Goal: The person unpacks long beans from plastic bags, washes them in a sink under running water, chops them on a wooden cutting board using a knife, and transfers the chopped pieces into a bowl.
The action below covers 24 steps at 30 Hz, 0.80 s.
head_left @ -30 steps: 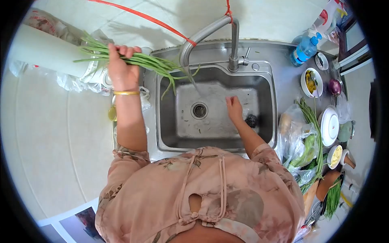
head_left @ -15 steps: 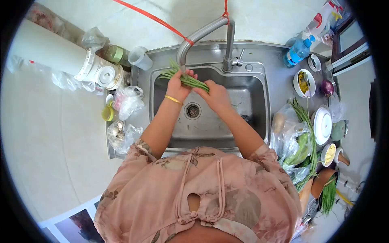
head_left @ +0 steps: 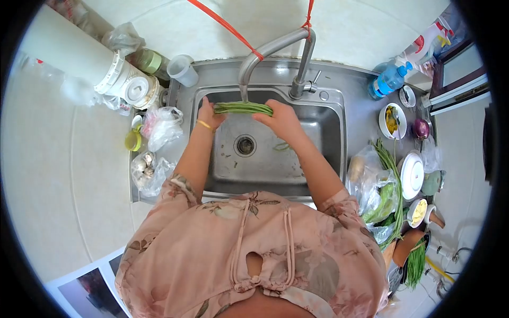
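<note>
A bundle of long green beans [head_left: 241,108] stretches sideways above the sink [head_left: 212,180], right below the mouth of the faucet [head_left: 246,74]. My left hand [head_left: 208,114] closes on the bundle's left end, its thumb pointing up and a yellow bangle on the wrist. At the other end, my right hand [head_left: 281,121] grips the beans between thumb and fingers. Under the hands, the drain [head_left: 245,145] and small green scraps show on the basin floor. A few loose bean pieces [head_left: 282,146] lie lower in the basin, near my right wrist.
Right counter: a blue soap bottle [head_left: 389,80], a white bowl with a spoon [head_left: 392,121], a purple onion [head_left: 421,129], a white plate [head_left: 412,175], bagged vegetables [head_left: 379,185] and more long beans [head_left: 393,169]. Left counter: a plastic cup [head_left: 183,70] and bagged garlic [head_left: 144,165].
My hands have moved apart, the left one shifting left to the bundle's end. The beans have gone from slanted to nearly level, and the view has shifted slightly.
</note>
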### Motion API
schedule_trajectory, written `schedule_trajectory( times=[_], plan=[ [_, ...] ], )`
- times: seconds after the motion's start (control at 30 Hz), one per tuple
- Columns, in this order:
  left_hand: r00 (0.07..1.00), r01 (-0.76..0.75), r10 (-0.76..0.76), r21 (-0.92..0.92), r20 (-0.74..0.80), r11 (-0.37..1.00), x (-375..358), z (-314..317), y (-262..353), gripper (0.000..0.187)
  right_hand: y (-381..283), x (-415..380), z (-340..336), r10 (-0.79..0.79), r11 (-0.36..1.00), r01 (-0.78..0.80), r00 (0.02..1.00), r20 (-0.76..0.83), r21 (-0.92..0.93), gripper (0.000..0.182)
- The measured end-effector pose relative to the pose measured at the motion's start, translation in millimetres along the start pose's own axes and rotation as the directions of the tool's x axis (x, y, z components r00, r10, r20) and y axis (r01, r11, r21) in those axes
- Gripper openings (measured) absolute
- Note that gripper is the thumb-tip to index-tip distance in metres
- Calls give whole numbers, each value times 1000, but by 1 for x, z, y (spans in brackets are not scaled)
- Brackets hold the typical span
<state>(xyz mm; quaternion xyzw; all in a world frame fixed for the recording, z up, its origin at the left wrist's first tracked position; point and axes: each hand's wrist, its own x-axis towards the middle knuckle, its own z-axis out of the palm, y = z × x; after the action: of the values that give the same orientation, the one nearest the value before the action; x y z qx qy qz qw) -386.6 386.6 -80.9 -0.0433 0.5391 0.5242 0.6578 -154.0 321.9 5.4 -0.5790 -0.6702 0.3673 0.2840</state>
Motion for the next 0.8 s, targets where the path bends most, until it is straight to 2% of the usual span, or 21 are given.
schedule_trajectory(
  times=[0.03,0.07,0.1,0.13,0.17,0.2,0.27,0.33,0.37,0.47,0.5,0.57,0.6,0.67,0.77,0.8],
  plan=[
    [988,-109,91,134,128,985,-15,-4,7,52,4,10,9,-34,999,35,999,21,-18,43],
    [890,-454,391,374,236,808,-13,-12,13,57,7,19,14,-66,997,67,997,41,-34,43],
    [695,-708,594,532,405,465,-18,-18,20,64,5,27,15,-71,994,78,992,103,-73,42],
    [446,-818,663,575,601,28,-24,-24,23,71,1,35,15,-74,990,93,983,170,-110,42],
    [372,-799,546,559,750,-224,-31,-29,27,75,-4,41,16,-76,983,113,969,236,-146,41],
    [318,-749,385,479,866,-458,-69,-11,35,79,-10,47,16,-114,984,146,956,270,-99,40],
    [317,-760,189,368,929,-535,-90,4,27,81,-22,55,16,-191,979,205,923,335,-7,37],
    [360,-879,173,395,917,-267,-85,13,11,79,-26,64,31,-267,964,251,905,332,91,34],
    [433,-838,302,503,849,-213,-75,12,1,57,-27,66,35,-301,953,270,896,326,139,33],
    [517,-799,388,593,763,-99,-49,5,3,33,-34,62,18,-172,985,157,896,410,71,33],
    [514,-813,453,582,729,-13,-45,3,2,18,-22,60,19,-192,981,166,920,343,103,33],
    [642,-742,391,663,660,99,-53,2,9,15,10,55,26,-228,966,195,953,198,170,31],
    [697,-700,356,699,622,149,-58,4,13,14,14,53,23,-182,970,136,957,227,202,32],
    [736,-672,353,685,577,282,-60,6,4,12,21,45,22,-83,965,3,952,295,264,33],
    [805,-591,284,669,520,451,-45,4,-2,17,31,45,33,-89,955,48,988,127,293,25],
    [814,-570,242,650,527,502,-41,4,-5,18,26,46,31,-45,925,-5,991,123,379,23]
  ],
)
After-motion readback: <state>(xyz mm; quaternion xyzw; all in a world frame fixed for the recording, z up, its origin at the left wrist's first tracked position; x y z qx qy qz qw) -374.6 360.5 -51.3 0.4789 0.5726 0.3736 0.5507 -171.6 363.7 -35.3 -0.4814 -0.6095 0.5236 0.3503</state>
